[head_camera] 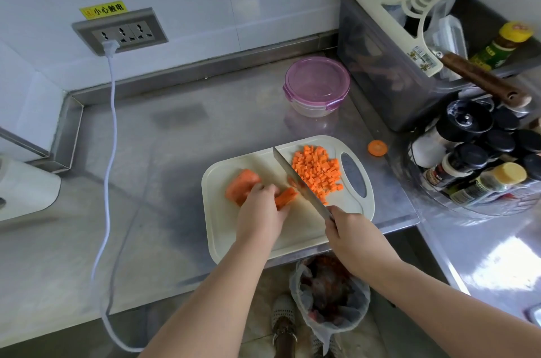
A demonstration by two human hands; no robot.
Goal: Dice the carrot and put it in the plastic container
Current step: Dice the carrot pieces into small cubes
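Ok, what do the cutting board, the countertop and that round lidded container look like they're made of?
Cutting board: probably plastic, matte cream, with a moulded rim groove. Countertop: stainless steel, brushed, showing soft reflections and a folded metal upstand. Container: translucent purple plastic lid with snap clips; the clear body may be plastic or glass.

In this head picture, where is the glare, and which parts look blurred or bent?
Head view: bright glare on the steel counter at lower right. Head view: the left hand and the carrot it holds are smeared; the dice, and the knife in the right hand, look sharper. Head view: the wide lens curves the counter's edges and tilts the socket.
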